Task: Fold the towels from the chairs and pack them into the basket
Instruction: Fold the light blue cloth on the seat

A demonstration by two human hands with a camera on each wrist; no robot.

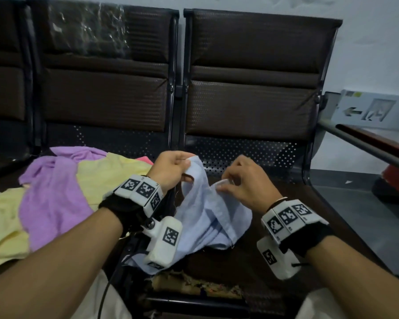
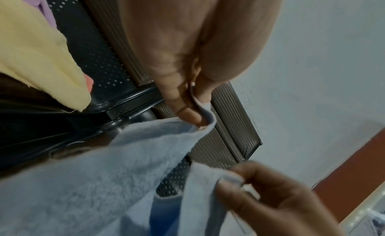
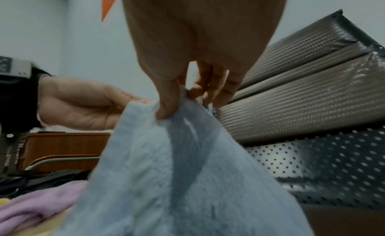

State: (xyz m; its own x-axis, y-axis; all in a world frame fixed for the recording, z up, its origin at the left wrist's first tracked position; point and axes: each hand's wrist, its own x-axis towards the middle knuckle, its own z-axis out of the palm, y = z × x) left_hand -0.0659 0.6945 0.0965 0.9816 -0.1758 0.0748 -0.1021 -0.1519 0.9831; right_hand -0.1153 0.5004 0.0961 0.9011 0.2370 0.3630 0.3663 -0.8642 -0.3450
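On the left chair seat lies a heap of towels: a purple towel [image 1: 53,194] on top of a yellow towel [image 1: 115,171], with a bit of a pink one peeking out behind. They are not folded yet.

Next comes the left hand [image 1: 171,169]. It is raised above the gap between the two chairs, with its thumb and fingers pinching one top bit of the blue towel [image 1: 207,217]. The blue towel hangs down from both hands, long way down, and its bottom rests bunched on the right chair seat [image 1: 286,203].

The right hand [image 1: 242,183] is just beside the left one and a little lower. Its thumb and finger pinch another bit of the top edge. The hands are close, so the cloth sags between them. I think they need to move apart to pull the edge flat before folding.

I cannot see the basket in the head view.
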